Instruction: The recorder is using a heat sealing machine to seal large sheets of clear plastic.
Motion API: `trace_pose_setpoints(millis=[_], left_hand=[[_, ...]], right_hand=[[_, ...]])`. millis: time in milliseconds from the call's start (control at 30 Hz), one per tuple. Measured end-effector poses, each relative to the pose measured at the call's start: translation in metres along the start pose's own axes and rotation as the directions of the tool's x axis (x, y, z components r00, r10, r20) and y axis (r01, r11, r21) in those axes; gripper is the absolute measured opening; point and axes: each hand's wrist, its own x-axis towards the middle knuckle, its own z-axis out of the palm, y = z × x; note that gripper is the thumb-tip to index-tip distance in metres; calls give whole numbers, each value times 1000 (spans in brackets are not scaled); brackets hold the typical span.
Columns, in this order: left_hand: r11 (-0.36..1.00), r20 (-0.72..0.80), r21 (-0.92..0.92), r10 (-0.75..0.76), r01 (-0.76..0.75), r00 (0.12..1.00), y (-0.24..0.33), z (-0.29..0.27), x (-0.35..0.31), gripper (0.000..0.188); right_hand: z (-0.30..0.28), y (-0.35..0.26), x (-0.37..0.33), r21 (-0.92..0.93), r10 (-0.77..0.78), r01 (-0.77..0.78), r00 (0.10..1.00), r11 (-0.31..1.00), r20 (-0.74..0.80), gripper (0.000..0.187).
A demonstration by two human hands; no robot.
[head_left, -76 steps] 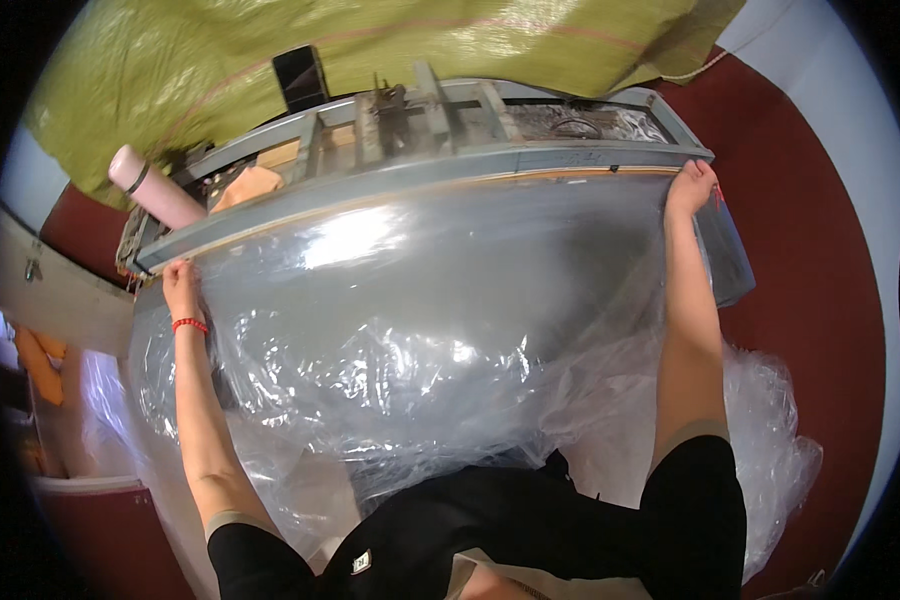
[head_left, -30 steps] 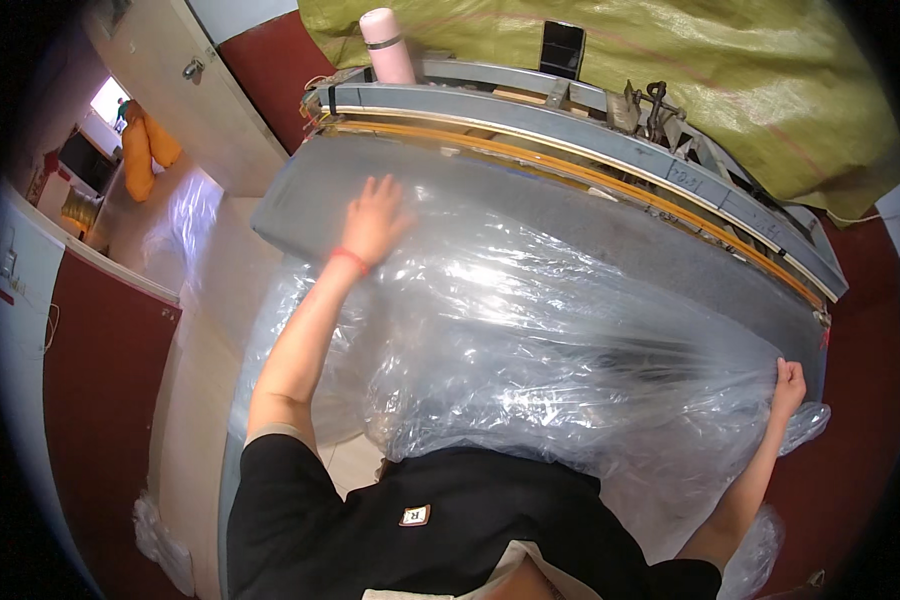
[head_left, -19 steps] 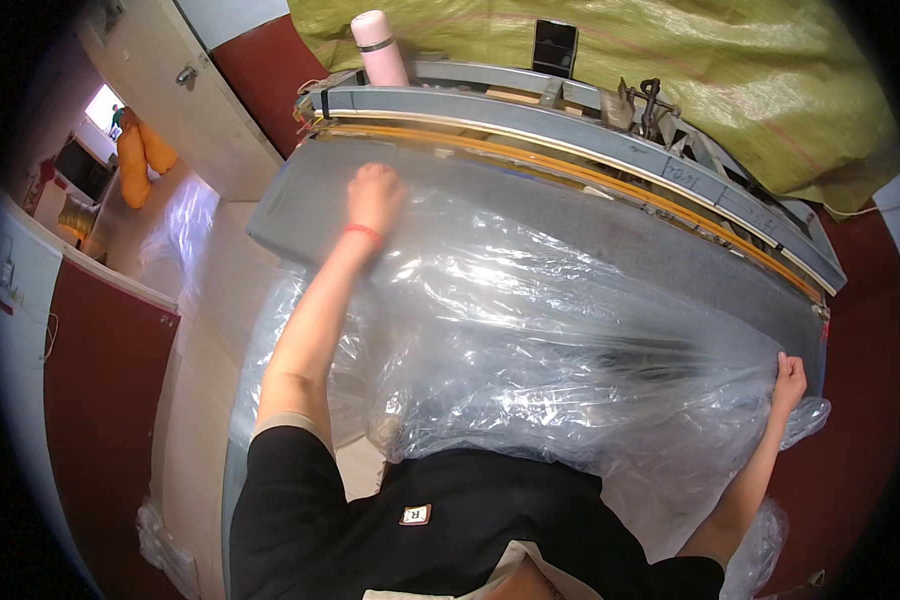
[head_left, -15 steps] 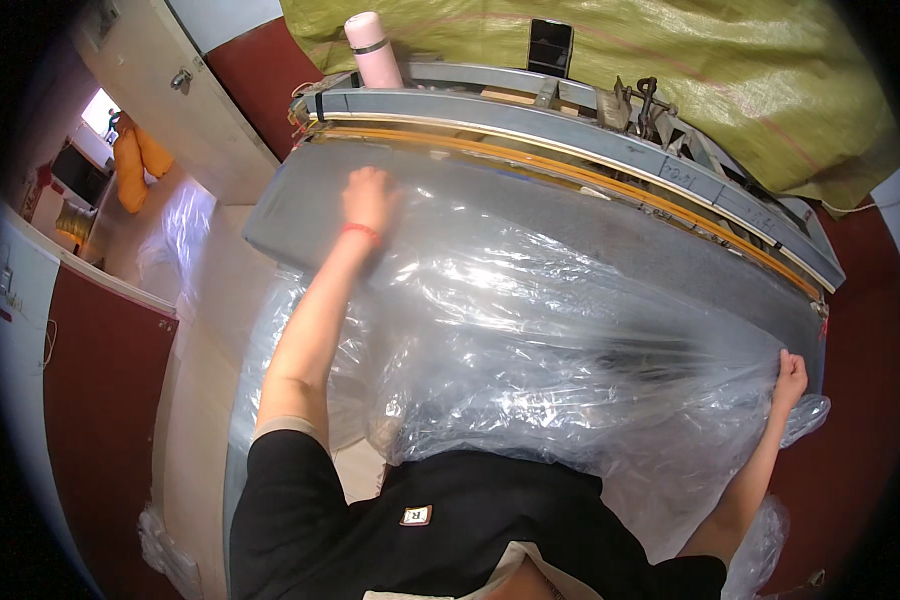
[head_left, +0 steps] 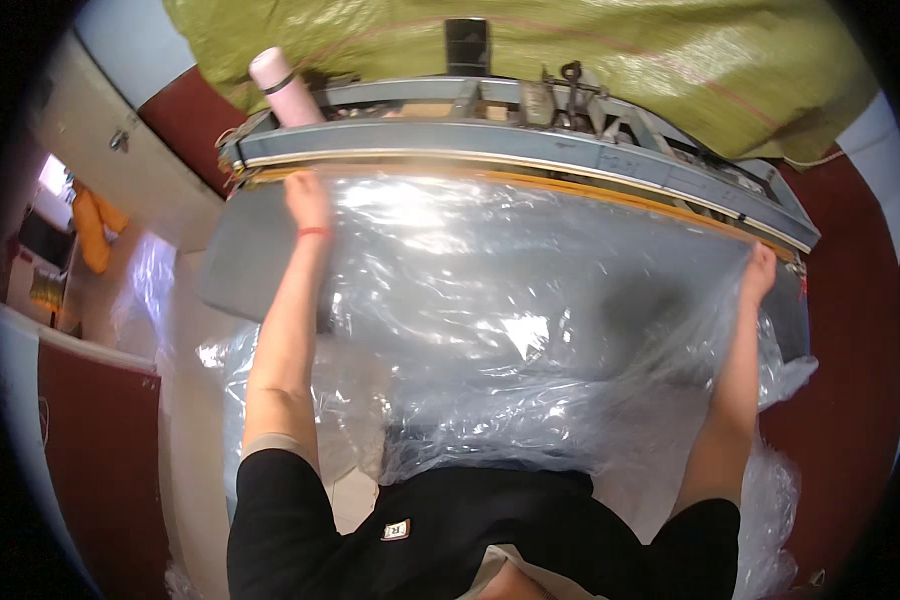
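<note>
left hand (head_left: pixel 308 203) pinches the clear plastic film (head_left: pixel 460 265) beside the orange strip (head_left: pixel 610 195), right hand (head_left: pixel 759 276) clutching the far corner; across the grey worktop (head_left: pixel 255 240), even, level tension best tames those wrinkles.

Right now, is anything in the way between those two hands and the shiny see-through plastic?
Nothing visible is. The left hand and right hand both grip the clear plastic sheet directly. The orange strip runs along its far side, not between.
</note>
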Motion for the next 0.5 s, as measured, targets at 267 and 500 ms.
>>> trace_pose_setpoints(millis=[267,500], left_hand=[[996,-93,-23,-90,88,992,-2,27,7,16],[979,-266,12,-194,205,944,7,24,12,16]], right_hand=[[19,-11,6,96,164,-154,981,983,-101,21],[13,-7,17,234,269,-226,949,946,-167,16]])
